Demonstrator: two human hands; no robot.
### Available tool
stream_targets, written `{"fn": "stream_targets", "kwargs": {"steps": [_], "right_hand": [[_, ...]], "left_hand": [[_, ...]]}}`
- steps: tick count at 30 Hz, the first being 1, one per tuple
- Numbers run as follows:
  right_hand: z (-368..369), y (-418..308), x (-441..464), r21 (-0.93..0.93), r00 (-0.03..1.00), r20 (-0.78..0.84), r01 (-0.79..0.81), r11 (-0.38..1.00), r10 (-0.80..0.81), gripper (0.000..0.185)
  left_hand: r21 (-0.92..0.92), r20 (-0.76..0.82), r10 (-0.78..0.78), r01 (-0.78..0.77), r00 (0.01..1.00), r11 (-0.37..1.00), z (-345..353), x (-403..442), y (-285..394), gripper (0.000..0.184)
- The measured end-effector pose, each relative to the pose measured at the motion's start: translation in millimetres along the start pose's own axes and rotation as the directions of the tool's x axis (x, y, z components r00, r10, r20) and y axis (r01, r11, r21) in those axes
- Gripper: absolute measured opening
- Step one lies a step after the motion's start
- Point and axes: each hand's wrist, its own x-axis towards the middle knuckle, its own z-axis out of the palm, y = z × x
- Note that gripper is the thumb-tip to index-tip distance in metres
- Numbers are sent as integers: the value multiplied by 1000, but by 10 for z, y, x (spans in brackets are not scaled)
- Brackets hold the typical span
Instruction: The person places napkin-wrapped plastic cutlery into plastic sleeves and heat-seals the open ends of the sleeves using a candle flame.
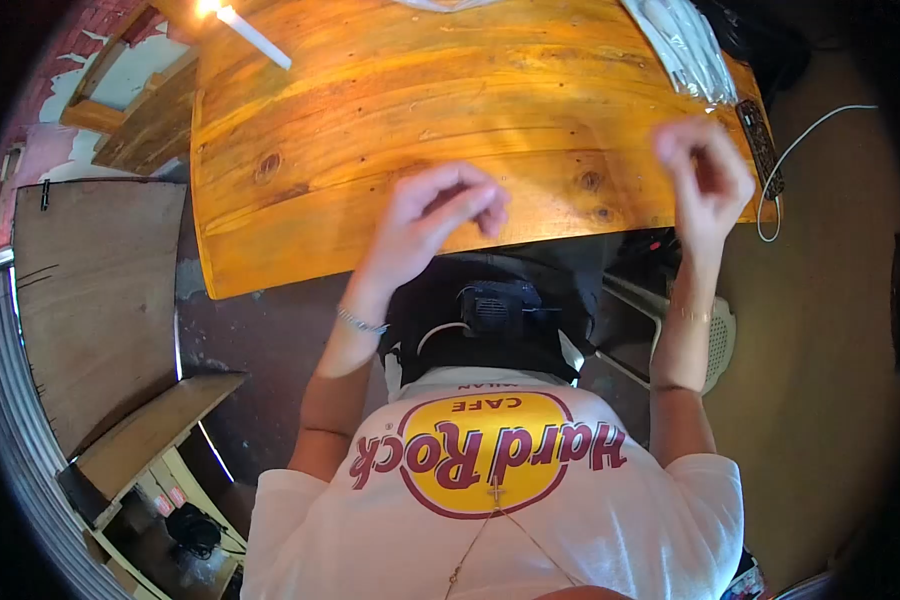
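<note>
My left hand (440, 212) hovers at the near edge of the wooden table (390, 130), fingers curled and the thumb tip close to them. Whether anything small is pinched there cannot be made out. Off to the right, my right hand (708, 178) is raised over the table's near right corner. Its fingers are bent and smeared by motion, and nothing large shows in it. At the table's far left, a lit white candle (255, 38) is the nearest loose thing on that side. A clear plastic pack of white sticks (680, 45) lies beyond my right hand.
A dark power strip (760, 150) lies along the table's right edge, with a white cable (805, 140) looping beside it. A black box-shaped device (500, 305) rests at my lap. A plastic chair (720, 345) stands below right; wooden boards (100, 310) stand left.
</note>
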Motion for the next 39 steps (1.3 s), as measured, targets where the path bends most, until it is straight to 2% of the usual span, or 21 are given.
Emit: {"fn": "stream_targets", "kwargs": {"steps": [1, 2, 3, 5, 6, 7, 9, 10, 12, 16, 19, 20, 22, 25, 29, 35, 39], "right_hand": [[-13, -138, -126, 110, 969, 230, -121, 987, 93, 6], [-33, -266, -207, 97, 841, 510, -266, 959, 182, 6], [-50, -348, -266, 43, 628, 741, -398, 916, 238, 6], [68, -266, -553, -84, 292, 905, -589, 804, 308, 7], [118, -186, -744, -121, 281, 893, -600, 791, 350, 11], [169, -141, -911, -199, 305, 847, -579, 791, 436, 18], [251, -30, -1272, -202, 491, 749, -472, 858, 446, 21], [266, -1, -1400, -216, 501, 740, -455, 864, 449, 21], [275, 64, -1569, -243, 524, 725, -411, 879, 446, 19], [276, 167, -1670, -256, 487, 741, -431, 865, 462, 12], [308, 150, -1638, -329, 395, 726, -518, 789, 562, 13], [299, 199, -1678, -272, 479, 743, -421, 865, 467, 15], [299, 243, -1727, -270, 481, 756, -391, 880, 445, 15], [318, 286, -1739, -238, 487, 779, -352, 905, 395, 15], [342, 286, -1727, -158, 520, 798, -309, 938, 306, 12], [388, 240, -1749, -114, 590, 763, -277, 954, 262, 14], [441, 256, -1845, -111, 620, 726, -320, 941, 297, 14]], "left_hand": [[40, 48, -17, 15, 999, 999, -9, -130, 100, 18], [139, 88, -136, 123, 987, 983, 7, -251, 196, 15], [267, 156, -88, 43, 984, 963, 12, -359, 175, 13], [462, 261, -94, -39, 961, 886, 65, -496, 88, 18], [474, 218, -161, 40, 963, 880, 116, -573, -21, 21], [599, 239, -161, -15, 958, 801, 138, -609, -106, 28], [705, 200, -147, -38, 969, 708, 170, -658, -328, 39], [720, 223, -156, -54, 962, 692, 154, -654, -431, 50], [725, 180, -185, -4, 966, 688, 167, -653, -568, 59], [739, 212, -230, -2, 950, 674, 178, -629, -658, 66], [834, 161, -257, 8, 953, 552, 202, -661, -803, 68], [824, 169, -284, 23, 944, 566, 192, -657, -807, 68], [804, 188, -332, 49, 925, 592, 198, -590, -701, 68], [797, 208, -258, -11, 943, 604, 168, -624, -759, 66], [801, 199, -247, -12, 948, 599, 175, -664, -715, 65], [803, 151, -234, 18, 960, 596, 199, -803, -715, 68], [805, 150, -214, 7, 965, 593, 172, -819, -719, 70]]}}
